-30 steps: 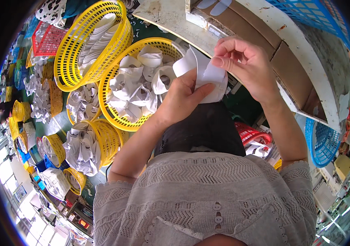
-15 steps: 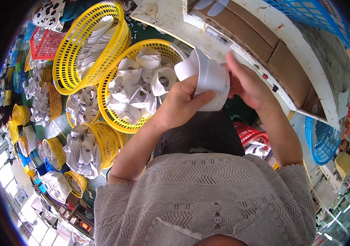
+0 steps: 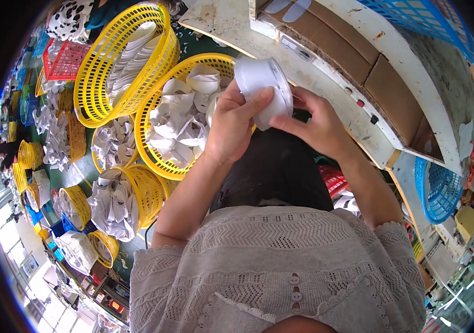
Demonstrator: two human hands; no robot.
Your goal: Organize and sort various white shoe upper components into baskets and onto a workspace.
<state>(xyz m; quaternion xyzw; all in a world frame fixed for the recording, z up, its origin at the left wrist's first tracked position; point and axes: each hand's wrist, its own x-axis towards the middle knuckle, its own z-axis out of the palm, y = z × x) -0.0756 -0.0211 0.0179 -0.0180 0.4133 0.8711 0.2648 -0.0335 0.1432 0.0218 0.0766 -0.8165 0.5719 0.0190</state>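
A white, stiff-looking curved band (image 3: 254, 75), bent round into a short tube shape, is held up in front of my body. My left hand (image 3: 228, 125) grips its left side, thumb pressed on the outer face, the other fingers mostly hidden behind. At its right rim is my right hand (image 3: 323, 125), with thumb and fingertips closed on the edge. A fine thread seems to hang by that rim. Just left of the hands, a round yellow basket (image 3: 141, 130) holds a heap of similar white curved pieces (image 3: 178, 122).
A taller yellow basket (image 3: 84, 91) with stacked white pieces stands at the far left. A white-edged bench (image 3: 325, 77) with brown cardboard (image 3: 353, 44) lies to the far right. A blue basket (image 3: 439, 191) and a red basket (image 3: 331, 180) are on the right.
The white band has moved left and turned, its smooth outer face now toward me. My right hand has come in from spread fingers to the band's rim.
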